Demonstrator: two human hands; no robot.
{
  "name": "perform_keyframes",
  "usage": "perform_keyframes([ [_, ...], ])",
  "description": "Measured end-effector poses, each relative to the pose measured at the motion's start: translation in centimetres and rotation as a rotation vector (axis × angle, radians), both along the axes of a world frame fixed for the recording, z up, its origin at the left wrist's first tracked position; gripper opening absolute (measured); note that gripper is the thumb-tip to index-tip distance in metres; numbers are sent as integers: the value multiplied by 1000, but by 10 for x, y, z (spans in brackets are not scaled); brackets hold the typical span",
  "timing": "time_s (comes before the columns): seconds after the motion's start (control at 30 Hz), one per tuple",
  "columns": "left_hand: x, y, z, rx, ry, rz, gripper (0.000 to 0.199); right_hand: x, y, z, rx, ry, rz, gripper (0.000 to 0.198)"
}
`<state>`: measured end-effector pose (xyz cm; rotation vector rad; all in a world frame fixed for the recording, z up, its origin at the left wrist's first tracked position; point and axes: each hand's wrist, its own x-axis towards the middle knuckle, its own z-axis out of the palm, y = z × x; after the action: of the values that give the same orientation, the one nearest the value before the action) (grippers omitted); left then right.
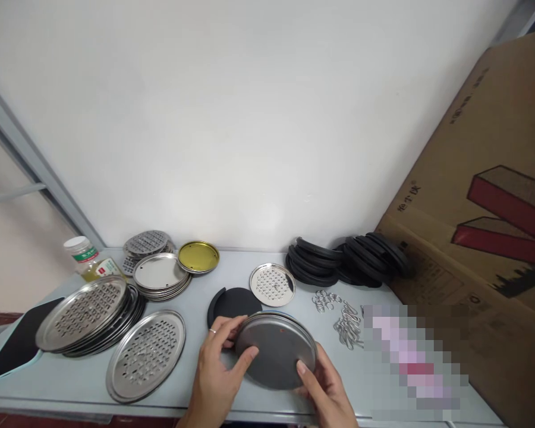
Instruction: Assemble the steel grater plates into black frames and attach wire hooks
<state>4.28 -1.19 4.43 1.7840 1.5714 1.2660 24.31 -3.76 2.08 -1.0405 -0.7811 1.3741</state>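
Note:
Both my hands hold up a dark grey round metal plate point(279, 353) near the table's front edge. My left hand point(216, 371) grips its left rim, thumb on the face and fingers behind. On the right side, my right hand point(332, 392) pinches the lower rim, its thumb also on the face. A second rim shows along the top edge; what lies behind is hidden. Just beyond is a black round piece with a raised rim point(234, 302). A shiny perforated grater disc point(273, 285) lies further back, and a larger grater disc point(146, 355) lies to the left.
Stacked grater discs point(87, 312), plain silver plates point(160, 273) and a gold plate point(198, 257) stand left. Jars point(87, 252) sit behind. Black curved pieces point(314, 261), metal rings point(325, 300) and clips point(348, 327) lie right, beside a cardboard box point(472, 238). A pixelated patch hides one area.

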Motion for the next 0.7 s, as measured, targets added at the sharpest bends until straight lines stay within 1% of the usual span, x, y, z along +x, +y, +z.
perform_keyframes([
  [0.1, -4, -1, -2, 116, 39, 29, 34, -1, 0, -2, 67, -49, 12, 43],
  [0.2, 0, -2, -6, 184, 69, 18, 31, -1, -1, -8, 81, -101, 4, 40],
  [0.27, 4, -2, -7, 222, 109, 2, 33, 1, -2, -10, 91, -156, 7, 37],
  [0.37, 1, -6, -3, 267, 210, -14, 43, 9, -2, -11, 140, -311, -6, 31],
  [0.43, -11, -12, 3, 315, 281, 38, 44, 17, -1, -13, 218, -470, -14, 29],
  [0.47, -22, -17, 8, 343, 310, 96, 41, 22, -1, -14, 283, -551, 12, 30],
  [0.53, -55, -29, 17, 387, 361, 263, 32, 30, 2, -19, 407, -682, -53, 27],
  [0.57, -76, -36, 22, 403, 383, 350, 28, 33, 3, -22, 486, -744, -65, 28],
  [0.63, -130, -47, 30, 405, 419, 538, 30, 38, 5, -28, 667, -865, -51, 35],
  [0.7, -193, -56, 37, 339, 450, 831, 45, 43, 7, -32, 821, -1010, -27, 44],
])
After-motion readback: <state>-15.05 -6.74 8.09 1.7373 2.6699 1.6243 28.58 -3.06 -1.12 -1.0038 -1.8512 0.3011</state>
